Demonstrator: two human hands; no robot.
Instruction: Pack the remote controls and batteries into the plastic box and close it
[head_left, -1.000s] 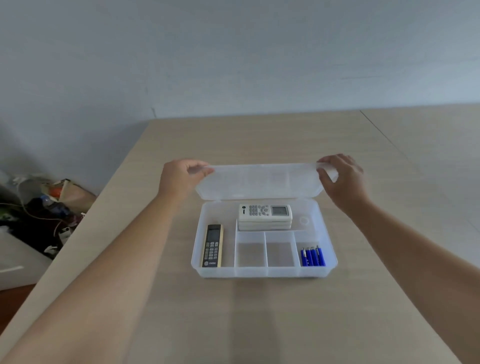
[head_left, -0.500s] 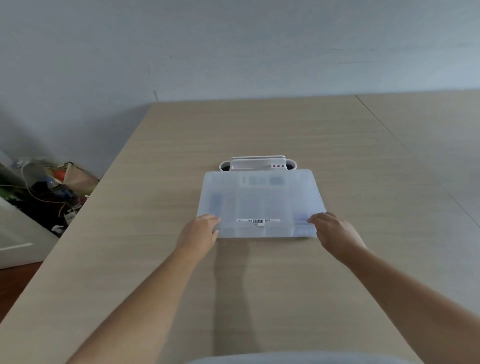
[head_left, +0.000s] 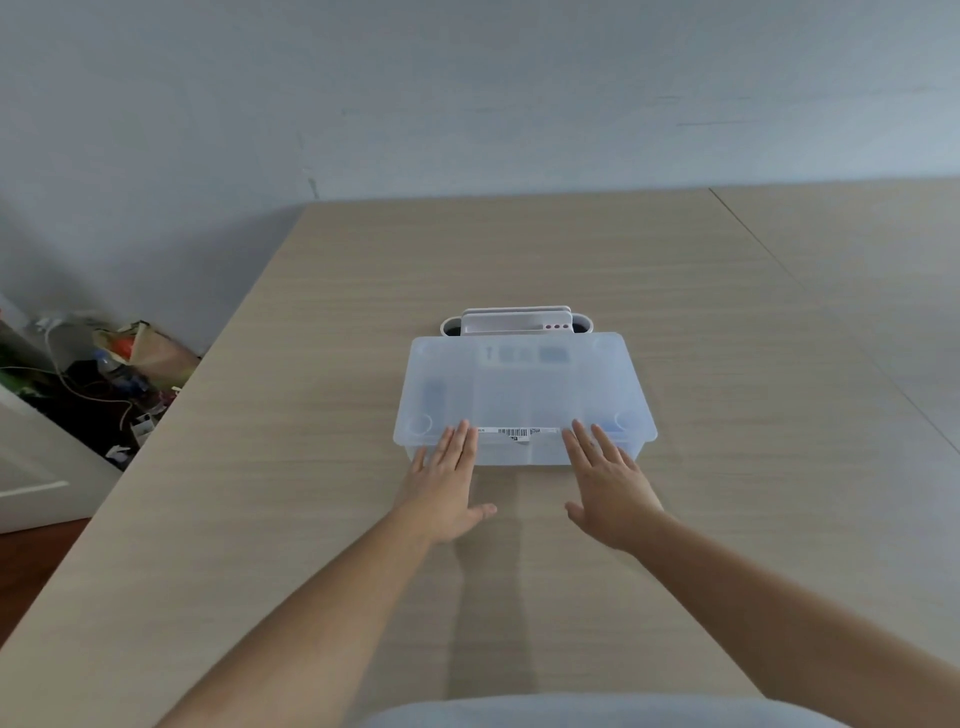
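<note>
The translucent plastic box (head_left: 524, 395) lies on the table with its lid down flat over it. Through the lid I make out faint shapes: a white remote (head_left: 524, 355) at the back, a dark remote (head_left: 434, 397) at the left, and a blue smudge of batteries (head_left: 615, 427) at the front right. A barcode sticker (head_left: 511, 433) runs along the lid's front edge. My left hand (head_left: 447, 486) lies flat, fingers apart, with its fingertips at the box's front left edge. At the front right edge, my right hand (head_left: 610, 486) does the same.
A white holder (head_left: 514, 322) with a white device in it stands just behind the box. The wooden table (head_left: 311, 467) ends at the left, where clutter of bags and cables (head_left: 104, 374) lies on the floor. A grey wall stands behind.
The lid came down from upright to flat over the box. My hands went from gripping its far corners to its front edge, and now lie flat with fingers spread, nearer the middle.
</note>
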